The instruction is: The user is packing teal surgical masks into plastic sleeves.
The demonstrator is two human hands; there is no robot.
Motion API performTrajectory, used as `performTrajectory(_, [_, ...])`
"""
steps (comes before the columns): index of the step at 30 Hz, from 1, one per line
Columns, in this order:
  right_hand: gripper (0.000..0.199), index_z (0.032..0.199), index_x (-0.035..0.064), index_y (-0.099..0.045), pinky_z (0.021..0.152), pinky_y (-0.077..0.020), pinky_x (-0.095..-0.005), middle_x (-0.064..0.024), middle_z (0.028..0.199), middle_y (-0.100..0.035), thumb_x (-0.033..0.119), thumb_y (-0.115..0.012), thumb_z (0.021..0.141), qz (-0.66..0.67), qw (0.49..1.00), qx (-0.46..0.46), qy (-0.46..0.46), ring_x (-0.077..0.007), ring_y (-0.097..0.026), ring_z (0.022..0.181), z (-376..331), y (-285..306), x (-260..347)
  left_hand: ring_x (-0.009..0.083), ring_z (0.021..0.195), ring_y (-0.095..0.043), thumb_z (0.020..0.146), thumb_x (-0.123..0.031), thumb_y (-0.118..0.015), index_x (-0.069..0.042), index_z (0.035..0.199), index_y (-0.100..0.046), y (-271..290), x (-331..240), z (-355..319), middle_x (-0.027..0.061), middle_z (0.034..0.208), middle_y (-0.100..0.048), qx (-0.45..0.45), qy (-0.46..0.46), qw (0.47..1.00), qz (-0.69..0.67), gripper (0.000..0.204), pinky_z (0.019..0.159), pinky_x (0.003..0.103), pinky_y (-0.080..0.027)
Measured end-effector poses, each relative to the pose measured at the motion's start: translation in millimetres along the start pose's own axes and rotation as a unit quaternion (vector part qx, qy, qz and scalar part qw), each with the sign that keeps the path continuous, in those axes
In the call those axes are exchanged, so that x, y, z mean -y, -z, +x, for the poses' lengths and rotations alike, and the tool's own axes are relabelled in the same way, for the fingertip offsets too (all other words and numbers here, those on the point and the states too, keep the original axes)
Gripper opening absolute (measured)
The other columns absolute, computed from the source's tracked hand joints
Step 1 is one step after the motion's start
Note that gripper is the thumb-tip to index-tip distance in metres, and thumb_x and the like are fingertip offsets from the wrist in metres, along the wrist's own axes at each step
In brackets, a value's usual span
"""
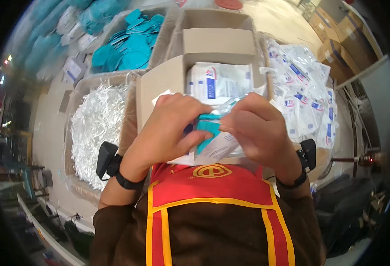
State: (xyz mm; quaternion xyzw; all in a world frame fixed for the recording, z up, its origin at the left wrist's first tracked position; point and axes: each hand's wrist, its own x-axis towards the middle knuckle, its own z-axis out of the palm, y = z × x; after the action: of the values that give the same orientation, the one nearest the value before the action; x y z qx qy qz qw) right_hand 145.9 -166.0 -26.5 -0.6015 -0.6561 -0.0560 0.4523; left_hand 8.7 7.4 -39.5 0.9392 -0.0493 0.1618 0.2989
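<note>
Held between my two hands, in front of my chest, is a teal folded piece (207, 132), apparently soft and flat. My left hand (168, 126) is closed on its left side, thumb in front and fingers behind. From the right, the fingertips of my right hand (259, 126) pinch at its edge beside a white printed packet (222, 148). The packet is partly hidden by my fingers, and whether the teal piece is inside it I cannot tell. Just beyond my hands, an open cardboard carton (161, 84) holds flat white packets (226, 80) with blue and red print.
Left of the carton stands a lined box of white strands (97, 124). Behind it, another box holds many teal pieces (135, 42). Loose white packets (301, 95) fill the right side. Brown cartons (337, 48) are stacked at far right, bagged teal goods (99, 17) at far left.
</note>
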Motion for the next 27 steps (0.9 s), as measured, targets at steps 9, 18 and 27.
performTrajectory(9, [0.033,0.097,0.0053,-0.066,0.074,-0.0490,-0.0375,-0.0097,0.090,-0.059,0.010,-0.077,0.066,-0.053,0.998,0.031,0.011,-0.0278,-0.059,0.084,-20,7,2,0.0304,0.083,-0.058,0.071,-0.017,-0.075,-0.007,0.097,-0.062,-22,-4,-14,0.0089,0.087,-0.063,-0.009,0.025,0.999,-0.046,0.030,0.088,0.043,-0.038])
performTrajectory(18, [0.051,0.114,0.0056,-0.062,0.083,-0.0466,-0.0408,-0.0128,0.101,-0.063,0.015,-0.080,0.067,-0.098,0.976,0.129,-0.144,-0.0334,-0.059,0.097,-45,22,-13,0.0289,0.088,-0.061,0.070,-0.003,-0.067,-0.005,0.104,-0.064,-19,4,-16,0.0082,0.087,-0.065,-0.107,0.018,0.994,-0.020,0.034,0.103,0.047,-0.034])
performTrajectory(27, [0.026,0.094,-0.0008,-0.066,0.061,-0.0466,-0.0337,-0.0125,0.076,-0.060,0.006,-0.077,0.071,-0.085,0.979,0.081,-0.166,-0.0286,-0.059,0.069,-56,33,-22,0.0281,0.077,-0.059,0.067,-0.007,-0.070,-0.004,0.087,-0.062,-15,7,-11,0.0082,0.076,-0.061,-0.081,0.060,0.993,-0.061,0.022,0.097,0.043,-0.037])
